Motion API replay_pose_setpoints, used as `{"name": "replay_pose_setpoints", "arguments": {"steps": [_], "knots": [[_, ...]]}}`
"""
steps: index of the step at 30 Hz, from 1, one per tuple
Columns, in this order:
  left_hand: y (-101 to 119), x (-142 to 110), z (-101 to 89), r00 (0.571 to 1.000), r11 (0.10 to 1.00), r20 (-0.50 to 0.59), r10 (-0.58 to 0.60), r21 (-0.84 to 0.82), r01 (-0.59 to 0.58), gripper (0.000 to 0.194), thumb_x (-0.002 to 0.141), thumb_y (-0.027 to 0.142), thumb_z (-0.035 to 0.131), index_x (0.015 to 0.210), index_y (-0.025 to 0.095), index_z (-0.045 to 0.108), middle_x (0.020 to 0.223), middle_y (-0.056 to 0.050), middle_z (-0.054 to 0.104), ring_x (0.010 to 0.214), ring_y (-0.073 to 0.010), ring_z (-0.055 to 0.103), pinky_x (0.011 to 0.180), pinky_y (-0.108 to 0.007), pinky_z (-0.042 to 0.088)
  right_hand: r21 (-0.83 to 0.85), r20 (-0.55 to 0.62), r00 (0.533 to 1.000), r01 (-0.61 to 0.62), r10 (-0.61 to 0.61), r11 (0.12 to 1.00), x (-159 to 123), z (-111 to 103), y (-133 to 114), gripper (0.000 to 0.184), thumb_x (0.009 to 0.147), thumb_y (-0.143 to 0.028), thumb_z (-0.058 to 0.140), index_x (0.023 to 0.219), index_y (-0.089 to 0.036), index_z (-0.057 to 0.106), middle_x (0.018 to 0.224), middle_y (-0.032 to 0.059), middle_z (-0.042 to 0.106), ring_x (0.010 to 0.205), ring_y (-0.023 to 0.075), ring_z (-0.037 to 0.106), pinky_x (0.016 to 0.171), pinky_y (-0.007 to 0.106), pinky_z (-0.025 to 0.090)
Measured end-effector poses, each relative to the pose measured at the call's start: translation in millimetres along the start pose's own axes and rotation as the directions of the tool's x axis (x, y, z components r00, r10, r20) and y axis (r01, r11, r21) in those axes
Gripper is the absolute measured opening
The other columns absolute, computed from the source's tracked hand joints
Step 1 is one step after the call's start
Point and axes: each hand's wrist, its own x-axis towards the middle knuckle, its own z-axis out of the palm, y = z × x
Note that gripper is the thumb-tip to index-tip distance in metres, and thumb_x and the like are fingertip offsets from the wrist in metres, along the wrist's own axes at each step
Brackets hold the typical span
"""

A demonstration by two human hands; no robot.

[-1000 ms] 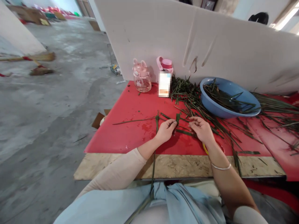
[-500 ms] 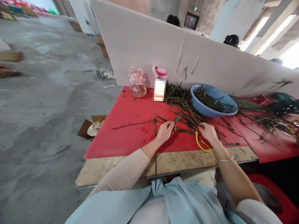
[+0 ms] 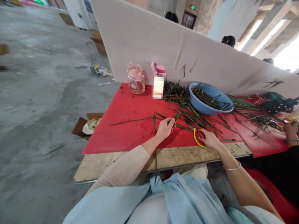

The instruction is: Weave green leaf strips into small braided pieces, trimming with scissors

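Observation:
My left hand is closed in a pinch above the red-covered table, its thumb and fingers on a small green leaf piece that sticks out beyond the fingertips. My right hand is at the yellow loop handle of what looks like scissors; its thumb and forefinger are apart over the handle. The blades cannot be made out. Left of my left hand, a knotted leaf strip lies on the red cover, one long end running down over the table edge.
Behind my hands, many loose leaf strips lie beside a blue basin holding more strips. A pink-lidded bottle and a pink cup stand against the white panel. At right, a co-worker's hand shows.
My right hand has moved down from among the leaf strips to the yellow handle, and its fingers have parted. My left hand keeps its pinch on the leaf piece. The view has shifted slightly.

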Motion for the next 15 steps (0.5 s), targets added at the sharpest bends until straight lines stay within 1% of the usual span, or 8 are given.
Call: {"name": "replay_pose_setpoints", "arguments": {"steps": [2, 3, 5, 7, 9, 11, 13, 15], "knots": [[0.8, -0.7, 0.6, 1.0, 1.0, -0.008, 0.002, -0.015, -0.002, 0.038, 0.082, 0.055, 0.052, 0.071, 0.018, 0.052, 0.055, 0.003, 0.052, 0.038, -0.0075, 0.04, 0.039, -0.022, 0.03, 0.123, -0.035, 0.993, -0.104, 0.109, 0.987, 0.6, 0.1, -1.9, 0.045, 0.069, -0.022, 0.06, 0.114, -0.018, 0.06, 0.078, 0.0024, 0.064, 0.07, 0.0174, 0.058, 0.068, 0.029, 0.044], [1.3, -1.0, 0.8, 1.0, 1.0, -0.009, 0.003, -0.024, -0.004, 0.038, 0.082, 0.055, 0.051, 0.071, 0.018, 0.052, 0.055, 0.004, 0.052, 0.038, -0.0075, 0.04, 0.039, -0.022, 0.03, 0.218, -0.055, 0.987, -0.133, 0.148, 0.967, 0.4, -0.5, -4.2, 0.043, 0.068, -0.024, 0.061, 0.111, -0.017, 0.06, 0.073, 0.0009, 0.062, 0.066, 0.0165, 0.056, 0.064, 0.028, 0.044], [2.0, -1.6, 0.7, 1.0, 1.0, -0.008, 0.011, -0.029, -0.011, 0.039, 0.082, 0.055, 0.051, 0.071, 0.018, 0.052, 0.055, 0.004, 0.052, 0.038, -0.0075, 0.039, 0.039, -0.022, 0.03, 0.441, -0.101, 0.979, -0.117, 0.179, 0.89, -1.9, -1.6, -12.5, 0.044, 0.065, -0.029, 0.066, 0.107, -0.017, 0.06, 0.073, 0.0, 0.06, 0.065, 0.0158, 0.054, 0.061, 0.028, 0.044], [2.5, -2.1, 0.2, 1.0, 1.0, -0.011, 0.024, 0.002, -0.024, 0.039, 0.082, 0.055, 0.05, 0.07, 0.018, 0.052, 0.055, 0.003, 0.051, 0.04, -0.0075, 0.04, 0.041, -0.022, 0.03, 0.606, -0.11, 0.982, -0.058, 0.156, 0.793, -6.2, -1.8, -25.4, 0.049, 0.06, -0.032, 0.072, 0.104, -0.017, 0.059, 0.075, -0.0004, 0.059, 0.065, 0.0147, 0.053, 0.061, 0.027, 0.044], [2.7, -2.6, -0.6, 0.999, 0.998, -0.02, 0.033, 0.051, -0.032, 0.041, 0.083, 0.055, 0.049, 0.067, 0.018, 0.052, 0.053, 0.004, 0.048, 0.041, -0.0076, 0.04, 0.042, -0.022, 0.029, 0.674, -0.1, 0.988, -0.023, 0.121, 0.739, -11.0, -0.7, -41.0, 0.049, 0.06, -0.033, 0.074, 0.104, -0.018, 0.058, 0.073, -0.0014, 0.057, 0.062, 0.0131, 0.051, 0.058, 0.025, 0.044], [2.7, -2.9, -1.2, 0.999, 0.996, -0.031, 0.035, 0.081, -0.032, 0.042, 0.084, 0.055, 0.048, 0.066, 0.018, 0.051, 0.05, 0.004, 0.045, 0.041, -0.0076, 0.038, 0.043, -0.022, 0.028, 0.707, -0.082, 0.993, 0.0, 0.081, 0.707, -14.4, 1.3, -56.6, 0.046, 0.064, -0.033, 0.071, 0.105, -0.018, 0.056, 0.072, -0.0016, 0.056, 0.059, 0.0122, 0.05, 0.055, 0.024, 0.042], [2.7, -3.1, -1.2, 0.999, 0.996, -0.032, 0.033, 0.086, -0.03, 0.042, 0.084, 0.055, 0.047, 0.066, 0.018, 0.051, 0.05, 0.004, 0.045, 0.041, -0.0074, 0.038, 0.043, -0.022, 0.028, 0.74, -0.055, 0.998, 0.015, 0.039, 0.672, -15.6, 3.3, -69.8, 0.044, 0.068, -0.032, 0.067, 0.109, -0.02, 0.054, 0.076, -0.0006, 0.057, 0.06, 0.0126, 0.051, 0.053, 0.024, 0.043], [2.7, -3.3, -0.8, 0.999, 0.996, -0.025, 0.035, 0.085, -0.033, 0.041, 0.084, 0.054, 0.048, 0.066, 0.018, 0.051, 0.052, 0.004, 0.046, 0.041, -0.0072, 0.038, 0.043, -0.022, 0.027, 0.757, -0.049, 0.998, 0.021, 0.025, 0.653, -14.2, 5.1, -79.5, 0.044, 0.069, -0.03, 0.066, 0.11, -0.022, 0.053, 0.08, 0.0007, 0.058, 0.063, 0.0134, 0.052, 0.055, 0.025, 0.045]]}}
